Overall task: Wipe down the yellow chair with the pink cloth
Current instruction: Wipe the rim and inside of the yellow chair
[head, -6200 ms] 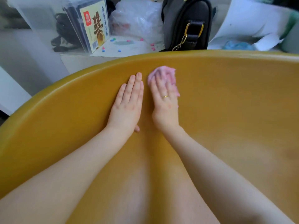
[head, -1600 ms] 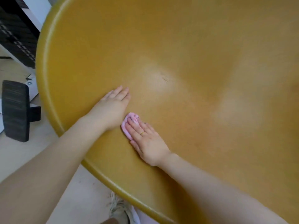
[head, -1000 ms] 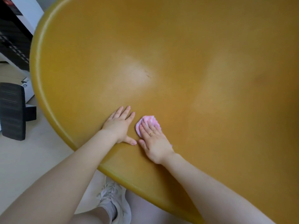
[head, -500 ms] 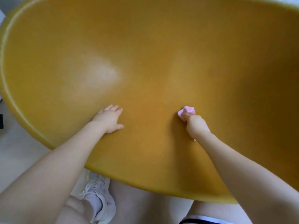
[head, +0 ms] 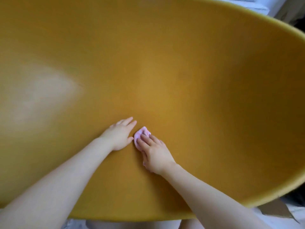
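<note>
Both hands lay flat mid-wipe: right hand [head: 155, 151] pressed the cloth [head: 141, 135] on the chair [head: 181, 71], left hand [head: 119, 135] bracing at nine o'clock; next stroke likely needs steady pressure.

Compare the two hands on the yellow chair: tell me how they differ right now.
The right hand presses the pink cloth under its fingers; the left hand touches no cloth and lies bare on the yellow chair. The right hand's fingers point up and to the left, the left hand's up and to the right, so the fingertips nearly meet. The right hand also sits slightly nearer the camera. Both lie flat, fingers straight, close together on the seat.
</note>
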`<state>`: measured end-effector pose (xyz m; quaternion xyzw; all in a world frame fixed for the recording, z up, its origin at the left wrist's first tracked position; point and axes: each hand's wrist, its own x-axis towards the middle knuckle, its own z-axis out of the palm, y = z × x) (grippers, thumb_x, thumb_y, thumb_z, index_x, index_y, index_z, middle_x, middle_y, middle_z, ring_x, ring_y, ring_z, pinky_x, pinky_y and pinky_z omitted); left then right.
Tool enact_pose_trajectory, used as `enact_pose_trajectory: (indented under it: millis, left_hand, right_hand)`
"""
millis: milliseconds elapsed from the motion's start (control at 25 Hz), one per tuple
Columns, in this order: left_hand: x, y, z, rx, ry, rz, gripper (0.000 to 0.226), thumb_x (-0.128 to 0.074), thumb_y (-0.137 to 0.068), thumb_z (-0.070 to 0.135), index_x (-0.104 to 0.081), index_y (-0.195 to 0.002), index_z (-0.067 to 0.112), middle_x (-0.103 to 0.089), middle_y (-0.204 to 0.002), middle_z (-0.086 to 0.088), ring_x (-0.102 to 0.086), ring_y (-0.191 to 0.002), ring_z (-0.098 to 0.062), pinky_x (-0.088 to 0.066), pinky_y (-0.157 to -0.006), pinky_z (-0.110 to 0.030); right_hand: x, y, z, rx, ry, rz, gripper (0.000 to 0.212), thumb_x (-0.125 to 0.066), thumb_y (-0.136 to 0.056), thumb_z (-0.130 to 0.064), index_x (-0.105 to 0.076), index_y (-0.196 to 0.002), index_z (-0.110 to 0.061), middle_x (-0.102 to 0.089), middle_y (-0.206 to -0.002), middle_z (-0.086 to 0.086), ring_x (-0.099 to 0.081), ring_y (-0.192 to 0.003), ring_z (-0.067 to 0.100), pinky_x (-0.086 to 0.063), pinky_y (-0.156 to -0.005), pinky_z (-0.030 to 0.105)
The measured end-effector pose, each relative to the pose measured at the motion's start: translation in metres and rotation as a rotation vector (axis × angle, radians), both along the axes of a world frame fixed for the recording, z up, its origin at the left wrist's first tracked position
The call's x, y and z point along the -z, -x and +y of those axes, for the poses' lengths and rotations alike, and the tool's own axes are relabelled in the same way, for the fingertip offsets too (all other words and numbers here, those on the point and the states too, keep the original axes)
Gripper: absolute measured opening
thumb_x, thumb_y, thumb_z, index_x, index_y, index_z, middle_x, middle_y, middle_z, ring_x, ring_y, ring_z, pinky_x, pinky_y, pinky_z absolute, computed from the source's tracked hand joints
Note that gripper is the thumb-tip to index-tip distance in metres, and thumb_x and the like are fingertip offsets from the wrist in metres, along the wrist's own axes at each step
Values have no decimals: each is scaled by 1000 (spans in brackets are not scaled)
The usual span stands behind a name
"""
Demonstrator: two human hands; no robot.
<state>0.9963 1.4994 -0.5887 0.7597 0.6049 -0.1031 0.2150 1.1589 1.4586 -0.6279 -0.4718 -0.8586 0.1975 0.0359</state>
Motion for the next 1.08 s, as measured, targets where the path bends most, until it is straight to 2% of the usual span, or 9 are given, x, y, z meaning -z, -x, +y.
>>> enact_pose_trajectory:
  millis: [120,200,320,440,560,680,840,1000,1080]
  left_hand:
    - [0,32,33,-49,-79,105,75,-49,-94,34,-3,-151,18,12,-159,0,2,-147,-17,-11,-117,-34]
    - [-4,56,62,-24,-161,223,87,-57,-89,38,0,-151,16,16,-158,-3,5,-147,-19,-6,-118,-33]
    - [-10,80,103,29,-210,357,113,-69,-75,48,8,-149,11,20,-156,-8,9,-147,-22,0,-118,-32]
    - [-9,86,126,69,-158,406,126,-69,-67,58,15,-148,11,26,-154,-9,14,-146,-23,1,-118,-33]
    - [-6,84,127,46,-107,389,127,-69,-68,57,19,-147,13,30,-153,-8,16,-145,-24,-1,-118,-34]
    - [-7,83,128,3,-76,363,126,-71,-69,54,20,-147,16,31,-153,-4,17,-145,-22,-2,-118,-34]
    - [-7,77,125,-56,-58,309,120,-74,-71,43,13,-149,16,26,-155,-3,13,-146,-22,-2,-118,-35]
    - [-7,61,79,-82,-71,170,72,-46,-95,17,0,-150,17,20,-157,0,7,-147,-21,-1,-118,-35]
    - [-7,52,41,-66,3,123,65,-35,-97,8,1,-150,19,21,-157,2,8,-147,-18,0,-118,-33]
  right_hand:
    - [7,13,37,-120,4,14,49,-34,-87,-2,-44,-134,-11,-37,-147,13,-27,-137,38,-30,-105,45]
    - [-2,26,80,-147,-139,32,51,-25,-83,-9,-57,-122,-7,-53,-133,17,-45,-124,43,-44,-94,50]
    - [-29,47,154,-152,-364,33,46,-32,-78,-8,-66,-108,-5,-67,-114,15,-61,-106,42,-53,-77,48]
    - [-64,59,220,-290,-550,-97,39,-39,-80,-9,-68,-107,-9,-70,-111,8,-63,-107,34,-53,-77,39]
    - [-79,54,265,-341,-598,-211,41,-38,-79,-6,-66,-109,-9,-69,-113,8,-61,-109,35,-54,-78,44]
    - [-55,42,254,-237,-486,-166,48,-34,-80,-5,-59,-121,-9,-61,-126,11,-51,-119,41,-50,-83,50]
    - [-5,53,149,-113,109,-51,64,-44,-75,11,-45,-134,-13,-37,-147,8,-23,-139,34,-28,-107,45]
    - [3,43,21,-220,277,48,67,-47,-58,9,-57,-123,-7,-54,-133,15,-39,-128,41,-28,-101,51]
    - [-6,25,-4,-318,290,2,66,-49,-60,8,-58,-123,-9,-55,-132,12,-37,-128,36,-25,-100,49]
